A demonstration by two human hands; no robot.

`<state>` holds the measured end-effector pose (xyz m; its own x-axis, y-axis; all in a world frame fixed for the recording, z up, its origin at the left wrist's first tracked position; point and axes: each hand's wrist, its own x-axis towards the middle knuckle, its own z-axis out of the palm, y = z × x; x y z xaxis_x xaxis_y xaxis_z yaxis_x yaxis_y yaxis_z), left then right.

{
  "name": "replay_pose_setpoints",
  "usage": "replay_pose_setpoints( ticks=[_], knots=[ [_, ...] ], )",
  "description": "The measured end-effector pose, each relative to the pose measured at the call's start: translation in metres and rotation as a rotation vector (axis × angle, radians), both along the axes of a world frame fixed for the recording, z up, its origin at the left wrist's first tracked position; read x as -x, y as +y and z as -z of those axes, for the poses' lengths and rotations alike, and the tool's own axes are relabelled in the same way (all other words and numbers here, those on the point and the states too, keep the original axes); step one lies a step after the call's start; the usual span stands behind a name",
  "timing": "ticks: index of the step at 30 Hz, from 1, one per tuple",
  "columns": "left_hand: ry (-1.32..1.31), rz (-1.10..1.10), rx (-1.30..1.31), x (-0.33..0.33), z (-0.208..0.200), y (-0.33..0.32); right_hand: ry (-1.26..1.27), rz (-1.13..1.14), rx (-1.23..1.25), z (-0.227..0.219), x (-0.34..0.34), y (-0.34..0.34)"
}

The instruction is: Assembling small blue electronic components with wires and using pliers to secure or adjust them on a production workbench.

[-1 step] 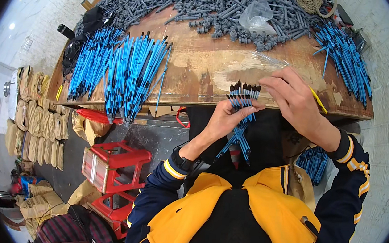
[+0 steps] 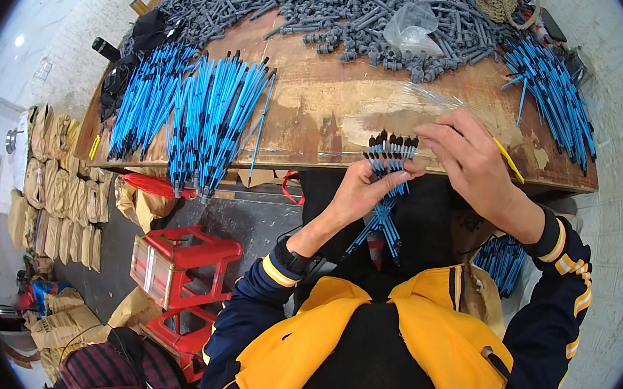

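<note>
The left hand (image 2: 361, 192) grips a bundle of blue rods (image 2: 389, 180) at the table's (image 2: 350, 115) near edge; the right hand (image 2: 474, 166) pinches their black tips and seemingly a yellow strip (image 2: 509, 160). A loose grip could spill rods floorward.

Left hand (image 2: 364, 189) raised at 12 o'clock, fingers curled shut, forearm rising from 7 o'clock. Right hand (image 2: 474, 166) just beside, at 1 o'clock, fingers bent, pinching; forearm from 4 o'clock.

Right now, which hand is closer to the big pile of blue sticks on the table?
Left. The left hand sits just right of the big pile of blue sticks; the right hand is farther right.
</note>
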<state>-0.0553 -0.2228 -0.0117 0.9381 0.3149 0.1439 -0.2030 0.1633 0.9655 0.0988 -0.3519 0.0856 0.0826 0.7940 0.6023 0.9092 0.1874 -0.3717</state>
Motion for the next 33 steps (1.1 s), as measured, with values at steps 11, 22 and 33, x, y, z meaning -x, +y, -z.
replay_pose_setpoints(
  ticks=[11, 22, 33],
  knots=[
    [-0.046, -0.021, 0.069, -0.003, 0.003, -0.004, 0.024, -0.008, 0.04, -0.001, 0.006, -0.001],
    [-0.037, -0.079, 0.002, -0.004, 0.004, -0.01, 0.003, 0.005, 0.058, 0.002, 0.012, -0.002],
    [0.008, -0.206, -0.058, -0.004, 0.012, -0.021, -0.093, 0.082, 0.099, 0.002, 0.024, -0.003]
  ],
)
